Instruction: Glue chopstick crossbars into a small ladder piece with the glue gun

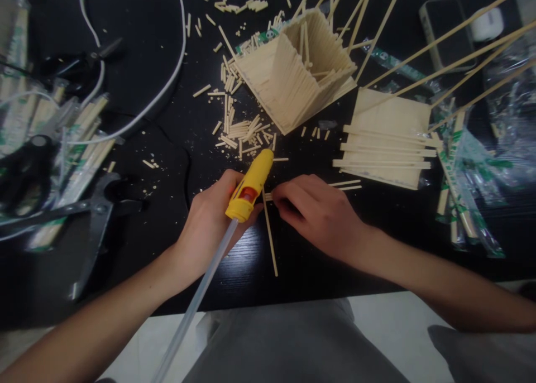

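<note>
My left hand [205,221] is wrapped round a yellow hot glue gun [256,176], its nozzle pointing away from me. A long translucent glue stick [196,299] runs out of its back end towards me. My right hand [322,215] is closed, fingertips pressed on thin wooden sticks [345,185] lying crosswise on the table; their ends show on both sides of the hand. Another wooden stick [270,238] lies nearly lengthwise between my hands, crossing near the fingertips. The exact grip of the right fingers is partly hidden.
Beyond my hands stand a square box of stacked sticks [301,65] and a pile of cut stick pieces [238,129]. A flat stick panel [389,120], a phone [448,31] and wrapped chopsticks [460,193] lie right. Pliers [100,210], scissors [37,148] and a white cable [167,87] lie left.
</note>
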The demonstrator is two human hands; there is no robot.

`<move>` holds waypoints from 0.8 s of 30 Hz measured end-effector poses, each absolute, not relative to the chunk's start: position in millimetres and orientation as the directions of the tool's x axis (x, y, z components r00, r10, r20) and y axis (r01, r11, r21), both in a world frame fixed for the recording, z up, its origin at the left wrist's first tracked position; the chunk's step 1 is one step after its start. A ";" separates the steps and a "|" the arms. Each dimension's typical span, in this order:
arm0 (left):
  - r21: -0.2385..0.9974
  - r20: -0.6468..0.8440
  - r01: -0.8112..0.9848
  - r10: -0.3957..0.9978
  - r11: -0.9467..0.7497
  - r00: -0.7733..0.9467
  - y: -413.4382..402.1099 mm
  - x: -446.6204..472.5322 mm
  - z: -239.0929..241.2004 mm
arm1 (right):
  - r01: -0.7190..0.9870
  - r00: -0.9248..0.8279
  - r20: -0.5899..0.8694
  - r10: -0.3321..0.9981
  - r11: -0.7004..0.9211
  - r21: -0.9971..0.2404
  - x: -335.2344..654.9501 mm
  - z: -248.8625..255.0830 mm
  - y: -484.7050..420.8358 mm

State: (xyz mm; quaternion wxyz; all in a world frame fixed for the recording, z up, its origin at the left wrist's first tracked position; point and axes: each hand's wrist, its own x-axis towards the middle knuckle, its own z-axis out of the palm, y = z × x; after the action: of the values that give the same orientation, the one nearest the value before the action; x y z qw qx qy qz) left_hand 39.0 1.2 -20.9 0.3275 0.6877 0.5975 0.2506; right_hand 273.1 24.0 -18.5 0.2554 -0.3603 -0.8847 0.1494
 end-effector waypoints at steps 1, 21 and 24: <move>0.749 -0.043 0.659 0.986 -0.074 0.160 1.3 39.3 -20.4 | 0.563 -0.609 0.343 0.715 0.695 -0.448 272.9 -18.3 24.1; 0.742 -0.031 0.666 0.987 -0.082 0.157 3.0 41.4 -17.2 | 0.543 -0.623 0.312 0.717 0.684 -0.488 276.1 -18.9 27.7; 0.745 -0.040 0.663 0.987 -0.074 0.155 3.5 41.5 -17.1 | 0.541 -0.618 0.285 0.733 0.659 -0.523 276.5 -19.8 27.7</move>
State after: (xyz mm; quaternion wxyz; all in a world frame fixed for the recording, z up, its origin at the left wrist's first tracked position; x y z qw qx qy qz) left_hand 41.5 3.5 -17.1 0.3221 0.6884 0.5993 0.2515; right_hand 276.5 27.7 -19.8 0.2439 -0.3628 -0.8775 0.1970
